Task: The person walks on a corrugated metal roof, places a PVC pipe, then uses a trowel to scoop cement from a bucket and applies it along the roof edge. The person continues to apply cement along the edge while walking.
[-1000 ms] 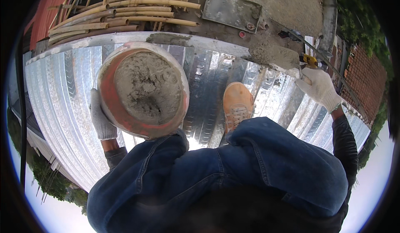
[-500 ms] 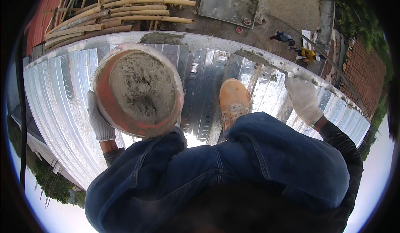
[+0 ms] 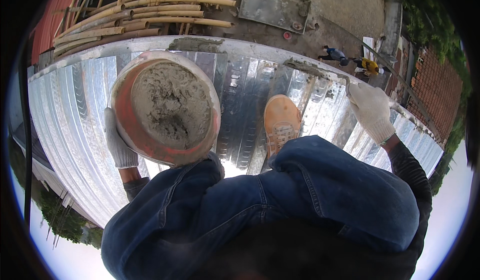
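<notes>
My left hand (image 3: 120, 140), in a white knit glove, grips the left side of a pale bucket (image 3: 165, 107) with a red band inside, full of wet grey mortar. My right hand (image 3: 371, 110), also gloved, is closed on a trowel (image 3: 347, 83), seen edge-on and mostly hidden by the fingers, beside the pale ledge (image 3: 261, 49) along the roof's edge. Strips of grey mortar (image 3: 304, 67) lie on that ledge. Under me are shiny ribbed metal sheets (image 3: 67, 130), with my tan shoe (image 3: 280, 115) between bucket and right hand.
Beyond the edge, far below, are bamboo poles (image 3: 185, 14), a mixing tray (image 3: 270, 7), a small red bucket (image 3: 287, 35) and two workers (image 3: 336, 55), (image 3: 369, 66). A slanting bar (image 3: 420, 105) crosses near a brick-red tiled area (image 3: 435, 85) and trees at the right.
The heaped mortar seen at my right hand a second ago is gone from the trowel. That hand moved left, then slightly up; both workers below now show. The bucket has barely moved.
</notes>
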The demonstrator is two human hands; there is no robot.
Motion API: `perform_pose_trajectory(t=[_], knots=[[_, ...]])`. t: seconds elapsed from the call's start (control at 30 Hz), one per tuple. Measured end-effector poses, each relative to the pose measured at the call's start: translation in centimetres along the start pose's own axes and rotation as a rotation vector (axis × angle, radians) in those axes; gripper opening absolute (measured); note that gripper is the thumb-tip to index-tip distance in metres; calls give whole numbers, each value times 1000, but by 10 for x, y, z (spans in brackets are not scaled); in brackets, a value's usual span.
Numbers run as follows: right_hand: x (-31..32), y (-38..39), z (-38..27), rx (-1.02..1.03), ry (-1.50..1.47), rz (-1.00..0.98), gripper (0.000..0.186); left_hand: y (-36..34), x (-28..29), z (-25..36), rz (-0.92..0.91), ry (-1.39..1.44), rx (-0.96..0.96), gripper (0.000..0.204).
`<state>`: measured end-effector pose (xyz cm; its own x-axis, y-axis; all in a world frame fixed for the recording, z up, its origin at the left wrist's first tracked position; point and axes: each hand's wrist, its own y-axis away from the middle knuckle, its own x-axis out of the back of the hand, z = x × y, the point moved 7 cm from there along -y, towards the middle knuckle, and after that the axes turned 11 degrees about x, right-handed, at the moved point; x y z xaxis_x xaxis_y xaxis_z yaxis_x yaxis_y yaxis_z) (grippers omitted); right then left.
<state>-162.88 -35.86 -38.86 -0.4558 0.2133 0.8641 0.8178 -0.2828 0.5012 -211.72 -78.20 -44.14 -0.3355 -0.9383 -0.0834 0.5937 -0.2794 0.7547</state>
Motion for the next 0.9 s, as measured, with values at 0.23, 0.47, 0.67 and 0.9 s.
perform_pose_trajectory(t=[0.23,0.47,0.67,0.9], knots=[[-6,0,4,84,42,-52,16,2,1,1,41,-22,-38,60],[3,16,29,31,-49,93,16,-1,-2,-1,-4,23,-26,63],[-22,-15,21,67,-71,87,15,-6,8,-1,-1,-2,-22,64],[-55,21,24,131,7,146,23,-6,13,-3,55,10,-25,61]])
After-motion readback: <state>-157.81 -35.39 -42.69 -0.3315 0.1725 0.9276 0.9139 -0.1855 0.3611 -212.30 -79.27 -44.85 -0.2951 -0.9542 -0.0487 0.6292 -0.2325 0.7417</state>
